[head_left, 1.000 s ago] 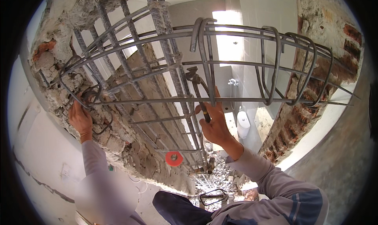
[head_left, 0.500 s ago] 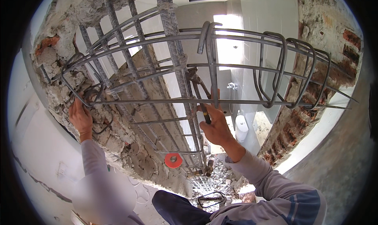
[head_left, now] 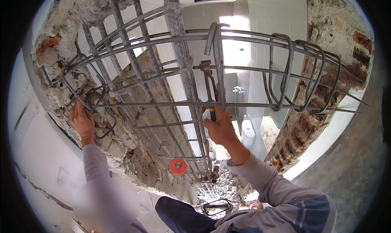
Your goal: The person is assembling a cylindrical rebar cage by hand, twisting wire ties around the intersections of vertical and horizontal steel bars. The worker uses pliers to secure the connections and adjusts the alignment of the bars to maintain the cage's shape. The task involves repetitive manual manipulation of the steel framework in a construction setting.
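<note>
- In the head view, the person's left hand (head_left: pixel 82 121) is raised at the left end of a rebar cage, its fingers curled at the lower corner of the leftmost stirrup (head_left: pixel 75 93); whether they grip the steel or only touch it cannot be told.
- The right hand (head_left: pixel 220 129), near the middle, is closed round the dark grip of a pincer-like tool (head_left: pixel 205 66), with one finger stretched up along it.
- The tool stands nearly upright, its head up and just left of a tall hooked stirrup (head_left: pixel 220 70).
- A long lower bar (head_left: pixel 163 105) runs left to right across the scene, from just above the left hand past the right hand.
- Three more stirrups hang to the right, the closest of them (head_left: pixel 289 70) set apart from the other two.
- Thick ribbed bars (head_left: pixel 176 33) cross the cage left of the tool.
- Broken concrete (head_left: pixel 53 70) lines the left side; a rough brick edge (head_left: pixel 297 135) lines the right.
- Nearer the person are a red ring-shaped disc (head_left: pixel 172 166), rubble (head_left: pixel 228 184) and a dark-trousered leg (head_left: pixel 179 216).
- A white fixture (head_left: pixel 247 133) shows beyond the right hand.
</note>
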